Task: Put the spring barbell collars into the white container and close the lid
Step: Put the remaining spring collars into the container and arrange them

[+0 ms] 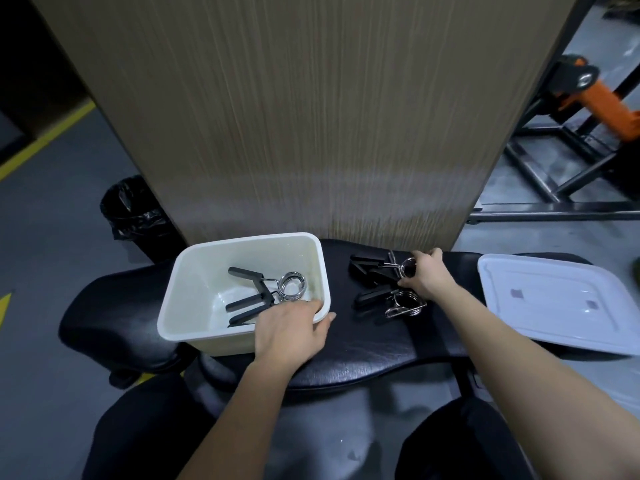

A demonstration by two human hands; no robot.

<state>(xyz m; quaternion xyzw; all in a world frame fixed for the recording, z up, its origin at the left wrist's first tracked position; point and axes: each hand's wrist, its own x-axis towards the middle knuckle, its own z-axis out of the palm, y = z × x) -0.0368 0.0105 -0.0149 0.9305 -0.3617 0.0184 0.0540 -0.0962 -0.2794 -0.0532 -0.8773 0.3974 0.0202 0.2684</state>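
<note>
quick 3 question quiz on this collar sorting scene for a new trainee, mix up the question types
1. True or false: the lid is already on the white container.
2. Which hand is gripping a collar on the black bench? A) left hand B) right hand C) neither
3. Fill in: the left hand rests on the container's near ____ corner.

Key
1. False. The lid lies flat on the bench, at the right end, apart from the container.
2. B. The right hand pinches the chrome ring of a collar in the loose pile; collars in the container lie untouched.
3. Right.
</note>
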